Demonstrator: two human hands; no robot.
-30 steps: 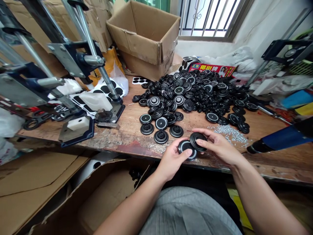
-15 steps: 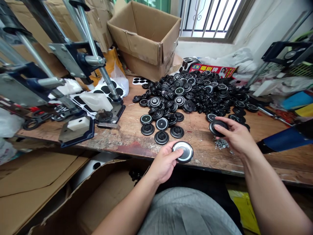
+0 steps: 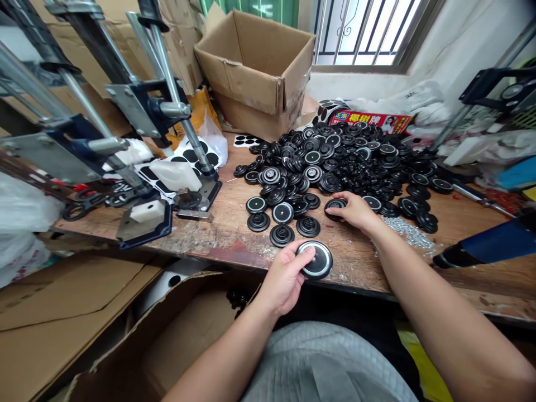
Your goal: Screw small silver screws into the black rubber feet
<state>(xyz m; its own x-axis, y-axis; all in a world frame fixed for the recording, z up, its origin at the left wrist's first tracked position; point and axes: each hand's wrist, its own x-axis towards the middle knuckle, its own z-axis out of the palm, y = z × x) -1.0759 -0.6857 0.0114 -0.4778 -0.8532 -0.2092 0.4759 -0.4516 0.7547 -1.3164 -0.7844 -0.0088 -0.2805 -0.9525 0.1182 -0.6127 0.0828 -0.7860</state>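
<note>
My left hand [image 3: 288,276] is closed on the rim of a round black disc [image 3: 319,261] with a silvery ring, its thumb on the face, just over the table's front edge. Farther forward and to the right, my right hand [image 3: 355,211] grips a black stepped disc [image 3: 335,209] low over the wooden table. Several similar discs lie between the hands and a big heap of black discs [image 3: 312,157]. Small silvery screws [image 3: 408,233] are scattered to the right of my right hand.
Lever presses [image 3: 146,109] stand at the left, with scissors [image 3: 84,204] beside them. An open cardboard box [image 3: 255,72] is behind the heap. A blue and black tool [image 3: 486,245] reaches in from the right. Another open box [image 3: 184,329] lies below the table edge.
My right hand has moved left with its disc, away from the screws, and lowered it near the front discs. My left hand keeps hold of its disc. The view has shifted slightly.
</note>
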